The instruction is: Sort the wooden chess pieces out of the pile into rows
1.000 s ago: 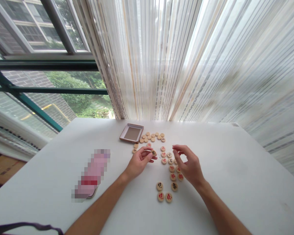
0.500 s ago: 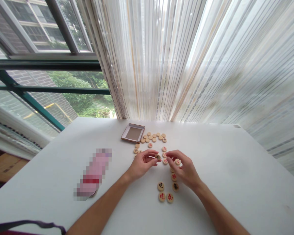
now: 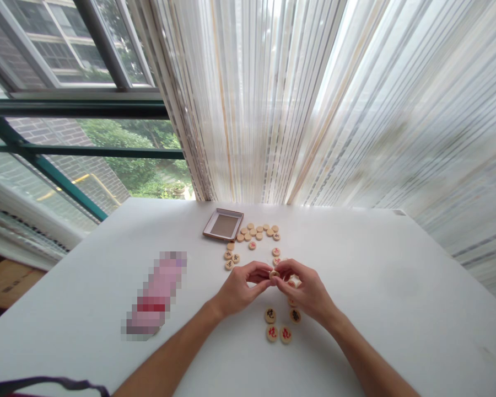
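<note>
Between the fingertips of my left hand (image 3: 242, 284) is a round wooden Chinese chess piece (image 3: 274, 274), its marking mostly hidden. My right hand (image 3: 308, 286) has closed in from the other side, its thumb and fingers on the same piece. Partly under the right hand lie several red-marked pieces (image 3: 276, 252) in a column. Nearer me sit a black-marked piece (image 3: 270, 315), another black one (image 3: 295, 315) and two red ones (image 3: 271, 333). Left of my left hand are three black-marked pieces (image 3: 228, 265).
Blank-side-up pieces (image 3: 259, 236) cluster at the back, beside a shallow open box lid (image 3: 225, 225). A blurred-out pink object (image 3: 155, 292) lies on the white table (image 3: 376, 342) to the left. Curtains (image 3: 256, 110) and a window rise behind.
My hands have come together. The piece in my left hand has moved slightly right and nearer me, and my right fingers have closed on it too.
</note>
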`<act>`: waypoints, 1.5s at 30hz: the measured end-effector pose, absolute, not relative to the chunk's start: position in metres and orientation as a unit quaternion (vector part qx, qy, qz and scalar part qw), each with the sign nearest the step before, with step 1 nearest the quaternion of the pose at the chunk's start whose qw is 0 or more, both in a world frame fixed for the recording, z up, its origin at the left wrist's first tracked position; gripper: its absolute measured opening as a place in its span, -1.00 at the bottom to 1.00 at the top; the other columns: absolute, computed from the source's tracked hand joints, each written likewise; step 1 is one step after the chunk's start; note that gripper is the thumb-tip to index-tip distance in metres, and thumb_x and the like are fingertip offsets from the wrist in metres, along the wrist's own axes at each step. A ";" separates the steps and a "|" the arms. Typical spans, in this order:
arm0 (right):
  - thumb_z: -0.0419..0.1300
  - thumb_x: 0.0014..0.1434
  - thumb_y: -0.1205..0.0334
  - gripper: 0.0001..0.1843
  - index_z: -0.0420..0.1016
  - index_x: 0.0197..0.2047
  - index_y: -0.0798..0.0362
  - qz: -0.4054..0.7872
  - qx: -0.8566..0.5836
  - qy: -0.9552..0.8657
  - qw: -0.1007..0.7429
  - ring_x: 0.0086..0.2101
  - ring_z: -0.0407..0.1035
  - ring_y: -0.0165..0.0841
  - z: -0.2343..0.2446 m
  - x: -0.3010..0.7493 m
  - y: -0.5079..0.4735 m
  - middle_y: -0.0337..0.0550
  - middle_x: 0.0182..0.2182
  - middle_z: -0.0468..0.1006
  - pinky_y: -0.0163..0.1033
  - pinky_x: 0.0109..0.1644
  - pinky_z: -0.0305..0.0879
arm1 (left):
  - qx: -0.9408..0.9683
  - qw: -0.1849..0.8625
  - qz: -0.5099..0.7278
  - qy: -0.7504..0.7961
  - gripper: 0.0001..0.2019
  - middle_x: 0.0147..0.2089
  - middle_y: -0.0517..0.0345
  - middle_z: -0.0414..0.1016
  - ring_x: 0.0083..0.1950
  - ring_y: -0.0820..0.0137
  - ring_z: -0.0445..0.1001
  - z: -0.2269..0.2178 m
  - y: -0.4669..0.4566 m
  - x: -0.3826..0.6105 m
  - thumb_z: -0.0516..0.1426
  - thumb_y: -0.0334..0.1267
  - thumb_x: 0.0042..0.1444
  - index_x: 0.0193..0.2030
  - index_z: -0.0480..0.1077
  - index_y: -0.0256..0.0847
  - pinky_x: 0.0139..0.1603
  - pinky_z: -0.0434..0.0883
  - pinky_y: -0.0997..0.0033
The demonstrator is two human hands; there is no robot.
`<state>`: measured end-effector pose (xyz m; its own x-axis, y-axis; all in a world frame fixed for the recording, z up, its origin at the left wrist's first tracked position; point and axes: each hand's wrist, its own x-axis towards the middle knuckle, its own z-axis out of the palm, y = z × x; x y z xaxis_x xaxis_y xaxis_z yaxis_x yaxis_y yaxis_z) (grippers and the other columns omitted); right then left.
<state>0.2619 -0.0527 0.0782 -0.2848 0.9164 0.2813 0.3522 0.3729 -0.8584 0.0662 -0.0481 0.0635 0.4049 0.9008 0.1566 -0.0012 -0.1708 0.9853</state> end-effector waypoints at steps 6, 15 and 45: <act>0.23 0.22 0.09 -0.82 0.50 -0.22 0.02 0.375 -0.441 -0.700 0.419 -0.38 0.48 -0.34 0.076 0.260 -0.053 -0.18 -0.39 0.59 -0.26 -0.28 0.46 | 0.668 0.511 0.415 0.346 -0.72 -0.10 -0.02 0.61 -0.09 0.26 0.60 0.065 -0.050 0.066 0.21 -0.20 0.18 0.00 0.44 -0.25 0.00 0.56 0.23; 0.17 0.27 0.11 -0.80 0.55 -0.15 0.00 0.438 -0.441 -0.666 0.412 -0.31 0.56 -0.31 0.082 0.261 -0.055 -0.16 -0.31 0.63 -0.26 -0.22 0.51 | 0.652 0.530 0.408 0.356 -0.71 -0.08 -0.05 0.59 -0.08 0.25 0.60 0.058 -0.046 0.064 0.21 -0.20 0.18 0.02 0.42 -0.25 0.01 0.55 0.22; 0.18 0.25 0.29 -0.78 0.46 -0.02 -0.07 0.262 -0.398 -0.783 0.399 -0.29 0.46 -0.38 0.074 0.260 -0.055 -0.20 -0.25 0.56 -0.26 -0.15 0.42 | 0.548 0.664 0.389 0.328 -0.63 -0.16 -0.10 0.59 -0.15 0.23 0.60 0.056 -0.037 0.059 0.25 -0.12 0.13 0.00 0.37 -0.29 -0.14 0.53 0.24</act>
<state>0.2604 -0.0552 0.0738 -0.3644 0.8331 0.4161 0.4155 0.5454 -0.7280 0.0586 -0.0370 0.0557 0.4828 0.8757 -0.0097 -0.1566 0.0972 0.9829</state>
